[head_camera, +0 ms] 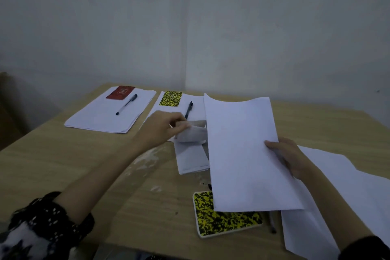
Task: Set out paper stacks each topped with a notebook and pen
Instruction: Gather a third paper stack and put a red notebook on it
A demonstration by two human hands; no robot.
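Here the right hand (289, 157) grips a lifted sheaf of paper (244, 154); the left hand (162, 127) pinches loose sheets (191, 145). Best square the edges before laying them flat on the tabletop (63, 164).

Left sleeve: my left sleeve (50, 217) is dark with small white flecks, pushed up past the forearm, with a paler patterned patch near the frame's corner.
Right sleeve: my right sleeve (365, 248) is plain dark at the cuff.
Hands: my left hand (162, 127) and right hand (289, 154) are bare.
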